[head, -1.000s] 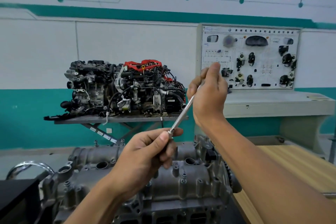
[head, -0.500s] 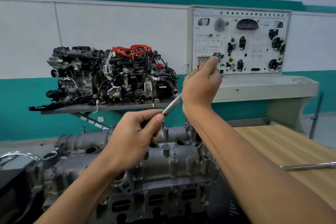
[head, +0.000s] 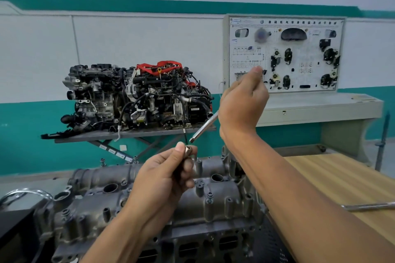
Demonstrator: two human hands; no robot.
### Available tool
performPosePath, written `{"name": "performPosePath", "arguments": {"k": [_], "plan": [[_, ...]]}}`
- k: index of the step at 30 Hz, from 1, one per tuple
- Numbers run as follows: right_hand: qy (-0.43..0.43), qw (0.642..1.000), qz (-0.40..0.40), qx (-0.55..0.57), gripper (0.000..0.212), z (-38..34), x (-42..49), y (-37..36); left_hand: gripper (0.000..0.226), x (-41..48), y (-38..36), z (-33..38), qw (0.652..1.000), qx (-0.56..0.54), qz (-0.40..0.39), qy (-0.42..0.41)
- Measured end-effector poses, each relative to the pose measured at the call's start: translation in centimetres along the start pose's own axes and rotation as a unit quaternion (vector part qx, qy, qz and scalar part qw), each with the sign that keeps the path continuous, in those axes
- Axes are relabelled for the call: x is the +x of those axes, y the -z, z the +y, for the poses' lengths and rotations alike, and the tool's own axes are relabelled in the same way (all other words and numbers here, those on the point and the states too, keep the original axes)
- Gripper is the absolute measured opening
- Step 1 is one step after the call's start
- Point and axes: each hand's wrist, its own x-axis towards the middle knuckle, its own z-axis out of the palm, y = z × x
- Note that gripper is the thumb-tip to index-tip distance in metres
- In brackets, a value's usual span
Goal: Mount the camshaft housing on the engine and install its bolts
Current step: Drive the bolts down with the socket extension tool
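Right now the person's left hand [head: 162,179] is curled around a small socket [head: 188,150], pinching it between thumb and fingers with its open end upward. Their right hand [head: 241,100], raised higher, grips a slim extension bar [head: 204,127] in closed fingers. The bar slants down, its tip just above the socket and not touching it. Below both hands the grey camshaft housing [head: 224,196] sits on the engine block [head: 203,241]. Behind, a display engine [head: 139,96] rests on a stand [head: 132,134] beside a wiring board [head: 284,53]. A metal rod [head: 367,206] lies on the wooden table [head: 331,177].
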Motion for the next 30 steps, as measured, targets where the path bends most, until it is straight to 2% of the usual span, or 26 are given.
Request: {"name": "performPosePath", "arguments": {"k": [4, 7, 16, 20, 24, 27, 30], "plan": [[0.033, 0.999, -0.032, 0.01, 0.046, -0.3, -0.3, -0.5, 0.031, 0.3, -0.1, 0.2, 0.998, -0.054, 0.007, 0.001], [0.048, 0.996, -0.062, 0.049, 0.051, -0.3, -0.7, -0.6, 0.032, 0.2, -0.2, 0.2, 0.999, -0.047, 0.014, -0.006], [0.084, 0.989, -0.088, 0.078, 0.046, -1.4, -1.1, -0.7, 0.042, 0.0, -0.4, 0.0, 0.999, -0.01, 0.006, -0.038], [0.095, 0.985, -0.121, 0.074, 0.045, -1.2, -1.5, -0.8, 0.048, 0.0, -0.2, -0.4, 0.994, 0.076, 0.046, -0.068], [0.082, 0.99, -0.097, 0.055, 0.044, -0.4, -2.2, -0.9, 0.052, 0.3, -0.2, -0.7, 0.973, 0.172, 0.108, -0.111], [0.056, 0.995, -0.069, 0.04, 0.043, 0.3, -2.1, -0.6, 0.052, 0.6, -0.5, -1.0, 0.978, 0.161, 0.104, -0.079], [0.06, 0.997, -0.056, -0.004, 0.044, 0.9, -1.4, 0.0, 0.048, 1.1, -0.5, -0.9, 0.985, 0.162, 0.053, -0.009]]}}
